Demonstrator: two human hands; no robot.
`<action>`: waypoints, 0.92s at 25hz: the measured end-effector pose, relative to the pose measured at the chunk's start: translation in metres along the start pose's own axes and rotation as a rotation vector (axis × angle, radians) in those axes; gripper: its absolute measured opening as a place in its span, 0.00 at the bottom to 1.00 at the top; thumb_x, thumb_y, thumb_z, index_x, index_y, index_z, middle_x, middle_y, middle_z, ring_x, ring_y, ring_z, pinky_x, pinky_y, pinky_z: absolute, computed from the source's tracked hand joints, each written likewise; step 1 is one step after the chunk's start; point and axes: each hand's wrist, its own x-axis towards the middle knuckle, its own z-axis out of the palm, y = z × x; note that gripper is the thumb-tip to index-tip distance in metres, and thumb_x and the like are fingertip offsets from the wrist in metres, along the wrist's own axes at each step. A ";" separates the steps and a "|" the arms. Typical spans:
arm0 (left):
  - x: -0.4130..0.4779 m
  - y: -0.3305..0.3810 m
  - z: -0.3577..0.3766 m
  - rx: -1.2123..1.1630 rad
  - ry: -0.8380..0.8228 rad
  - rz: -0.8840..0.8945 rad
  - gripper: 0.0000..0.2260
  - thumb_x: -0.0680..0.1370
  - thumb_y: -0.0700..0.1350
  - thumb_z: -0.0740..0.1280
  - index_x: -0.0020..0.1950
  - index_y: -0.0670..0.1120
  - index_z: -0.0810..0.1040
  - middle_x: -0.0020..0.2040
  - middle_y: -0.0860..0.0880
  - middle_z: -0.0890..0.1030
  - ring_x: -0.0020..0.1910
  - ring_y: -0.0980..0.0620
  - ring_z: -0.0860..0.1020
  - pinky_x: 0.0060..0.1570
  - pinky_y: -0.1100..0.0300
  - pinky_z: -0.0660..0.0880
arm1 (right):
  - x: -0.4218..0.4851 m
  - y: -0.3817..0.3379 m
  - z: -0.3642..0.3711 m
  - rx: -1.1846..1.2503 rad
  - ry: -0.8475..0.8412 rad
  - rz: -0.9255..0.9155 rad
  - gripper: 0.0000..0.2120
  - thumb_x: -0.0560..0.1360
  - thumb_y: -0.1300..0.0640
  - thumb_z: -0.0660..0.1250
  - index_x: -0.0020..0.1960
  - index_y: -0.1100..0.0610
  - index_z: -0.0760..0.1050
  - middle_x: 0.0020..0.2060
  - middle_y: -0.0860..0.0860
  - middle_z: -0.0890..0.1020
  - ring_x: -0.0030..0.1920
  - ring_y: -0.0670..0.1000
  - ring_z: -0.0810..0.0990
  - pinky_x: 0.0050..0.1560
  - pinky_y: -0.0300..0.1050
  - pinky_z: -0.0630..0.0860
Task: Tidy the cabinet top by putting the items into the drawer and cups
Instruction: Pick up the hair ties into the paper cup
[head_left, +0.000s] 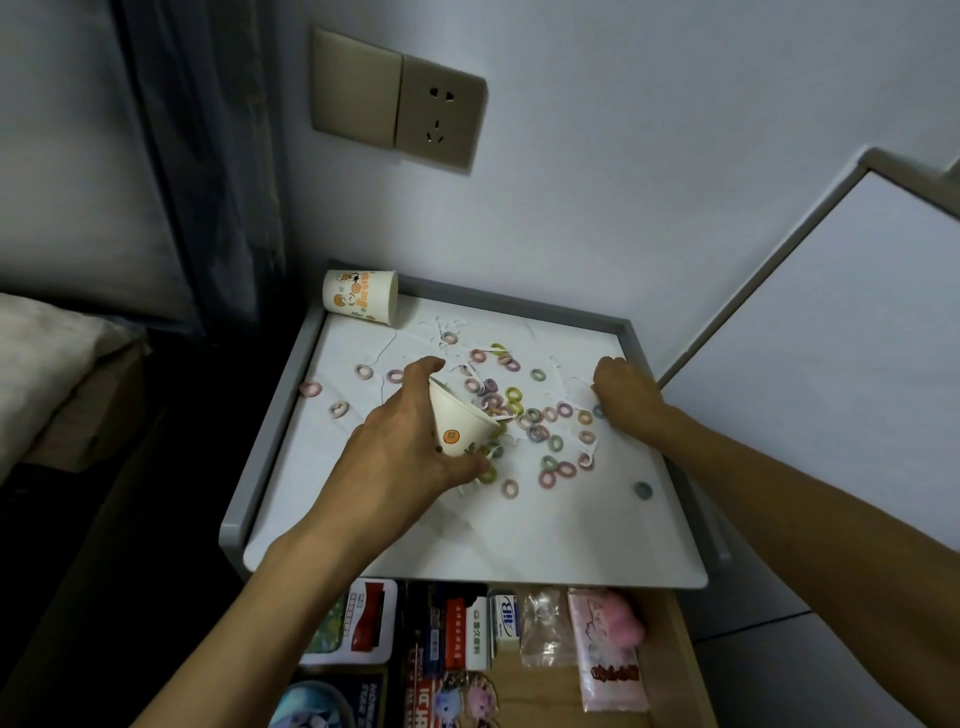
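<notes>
My left hand (402, 441) grips a white paper cup (460, 423) tipped on its side, its mouth turned toward a heap of several small coloured rings (540, 421) and thin white paper strips on the white cabinet top (519, 535). My right hand (626, 392) lies curled on the top at the right edge of that heap, fingers bent down onto rings and strips; whether it holds any is hidden. A second paper cup (358, 297) with orange print lies on its side in the far left corner. More rings (337, 408) are scattered at the left.
The drawer (670, 649) below the front edge stands open, packed with small boxes, packets and a pink plastic bag. A grey raised rim (270, 447) borders the top. A wall socket (439, 117) is above, a bed at left, a white panel at right.
</notes>
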 end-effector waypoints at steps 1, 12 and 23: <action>0.000 0.000 -0.001 0.005 0.002 0.003 0.42 0.67 0.55 0.78 0.74 0.58 0.56 0.50 0.53 0.76 0.45 0.52 0.76 0.41 0.58 0.74 | 0.002 -0.001 -0.003 0.057 -0.010 0.028 0.18 0.72 0.59 0.74 0.56 0.65 0.71 0.51 0.61 0.79 0.50 0.58 0.80 0.46 0.47 0.74; 0.000 -0.002 -0.007 0.015 0.032 0.017 0.41 0.68 0.54 0.77 0.74 0.57 0.56 0.49 0.55 0.73 0.43 0.53 0.75 0.40 0.61 0.69 | 0.031 -0.050 -0.033 0.534 -0.024 0.384 0.18 0.69 0.49 0.77 0.43 0.61 0.74 0.42 0.57 0.80 0.45 0.58 0.81 0.39 0.45 0.72; 0.000 -0.005 -0.007 0.046 0.034 0.030 0.41 0.68 0.55 0.77 0.73 0.57 0.56 0.51 0.55 0.72 0.45 0.52 0.74 0.43 0.58 0.70 | 0.031 -0.042 -0.051 0.618 0.039 0.278 0.09 0.77 0.57 0.68 0.45 0.63 0.78 0.46 0.59 0.84 0.42 0.54 0.83 0.44 0.44 0.79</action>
